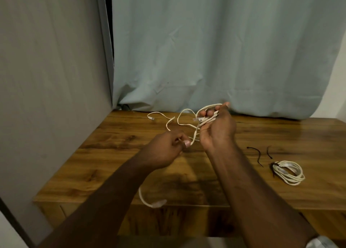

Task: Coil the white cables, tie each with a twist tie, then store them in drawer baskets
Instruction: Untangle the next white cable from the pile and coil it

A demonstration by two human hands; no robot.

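The right hand [217, 127] grips the half-made coil [207, 116], so the left hand [168, 146], pinching the loose cable [172, 121], should feed even loops toward those fingers [211, 113].

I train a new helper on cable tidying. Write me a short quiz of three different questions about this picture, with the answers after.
1. True or false: the coiled cable on the wooden table is already tied.
2. How many loose black twist ties lie on the table: A) none, B) two, C) five?
3. Fill in: the right hand holds the loops of the white cable, while the left hand pinches a ____ of it.

Key
1. True: a dark tie wraps its left side.
2. B: one longer twist tie and one shorter twist tie, both beside the coil.
3. strand
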